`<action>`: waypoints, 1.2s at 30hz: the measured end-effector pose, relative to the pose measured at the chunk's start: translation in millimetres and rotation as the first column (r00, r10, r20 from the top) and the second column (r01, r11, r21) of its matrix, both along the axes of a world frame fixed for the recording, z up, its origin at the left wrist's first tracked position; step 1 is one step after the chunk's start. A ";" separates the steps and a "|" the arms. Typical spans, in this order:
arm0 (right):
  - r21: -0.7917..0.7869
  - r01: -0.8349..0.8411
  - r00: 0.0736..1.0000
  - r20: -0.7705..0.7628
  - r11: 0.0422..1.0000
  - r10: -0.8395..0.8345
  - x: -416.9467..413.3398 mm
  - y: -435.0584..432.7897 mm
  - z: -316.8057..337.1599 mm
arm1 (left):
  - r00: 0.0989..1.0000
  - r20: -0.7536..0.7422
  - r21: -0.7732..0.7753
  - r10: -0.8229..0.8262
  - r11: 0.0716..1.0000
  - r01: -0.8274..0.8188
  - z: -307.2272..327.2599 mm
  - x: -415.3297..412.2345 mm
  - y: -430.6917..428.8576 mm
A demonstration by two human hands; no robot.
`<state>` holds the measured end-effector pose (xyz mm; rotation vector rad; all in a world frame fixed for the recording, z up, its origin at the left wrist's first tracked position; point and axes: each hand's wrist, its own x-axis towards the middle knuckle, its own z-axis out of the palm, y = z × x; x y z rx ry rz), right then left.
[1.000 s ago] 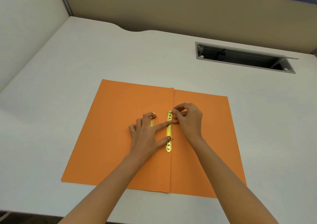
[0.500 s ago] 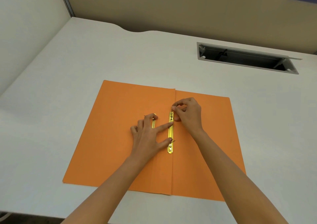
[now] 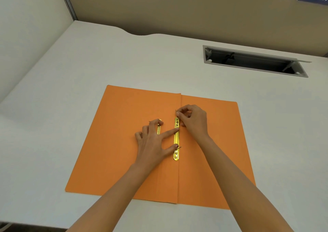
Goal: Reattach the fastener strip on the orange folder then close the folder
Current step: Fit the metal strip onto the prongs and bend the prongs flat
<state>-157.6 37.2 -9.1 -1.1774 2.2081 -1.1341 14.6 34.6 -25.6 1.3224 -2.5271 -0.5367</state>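
Observation:
The orange folder (image 3: pixel 115 143) lies open and flat on the white desk. A gold metal fastener strip (image 3: pixel 176 139) runs along its centre fold. My left hand (image 3: pixel 152 143) rests spread on the left page, with index finger and thumb pressing on the strip; a thin prong sticks up by the thumb. A second gold piece (image 3: pixel 158 129) lies partly hidden under the left fingers. My right hand (image 3: pixel 193 121) pinches a thin metal prong at the strip's far end.
A grey cable slot (image 3: pixel 255 61) is sunk into the white desk (image 3: pixel 88 62) at the back right. Partition walls close off the left and rear sides. The desk's near edge runs just below the folder.
My right hand's pinch has crept slightly towards the strip's far end, lifting the prong there. The left hand holds its place on the strip.

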 end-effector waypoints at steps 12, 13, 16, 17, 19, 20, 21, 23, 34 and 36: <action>-0.047 0.117 0.985 0.137 0.992 -0.110 4.9 21.0 10.0 | 1.000 -0.019 -0.001 0.006 1.000 -0.006 -1.0 0.4 0.0; -0.045 0.123 0.984 0.137 0.991 -0.115 6.1 24.2 11.6 | 1.000 -0.013 -0.005 0.005 1.000 -0.005 -1.0 0.3 0.1; -0.043 0.132 0.983 0.132 0.990 -0.125 11.2 37.5 15.3 | 1.000 0.000 -0.008 0.004 1.000 -0.004 -0.7 0.1 -0.2; -0.037 0.134 0.982 0.137 0.990 -0.128 14.1 43.4 16.3 | 1.000 -0.001 -0.004 0.004 1.000 -0.004 -0.1 0.4 0.2; -0.017 0.137 0.979 0.157 0.990 -0.133 20.7 54.5 16.7 | 1.000 0.005 -0.003 0.004 1.000 -0.004 0.3 0.2 -0.3; -0.009 0.138 0.978 0.161 0.990 -0.135 24.9 60.8 16.6 | 1.000 0.009 -0.008 0.002 1.000 -0.002 0.9 0.3 -0.1; 0.000 0.140 0.978 0.157 0.990 -0.138 29.1 66.5 15.7 | 1.000 0.012 -0.012 0.002 1.000 -0.002 0.8 0.3 0.0; 0.010 0.148 0.980 0.136 0.989 -0.148 37.6 77.5 13.2 | 1.000 0.008 -0.016 0.004 1.000 -0.004 0.2 0.2 0.3; -0.105 0.037 0.997 0.075 0.994 -0.029 71.1 107.2 12.4 | 1.000 0.002 0.059 0.005 0.998 -0.005 6.2 -0.1 2.3; -0.112 -0.020 1.000 0.005 0.994 0.020 74.5 109.3 10.1 | 1.000 0.021 0.069 -0.006 0.998 0.005 6.9 -0.4 1.8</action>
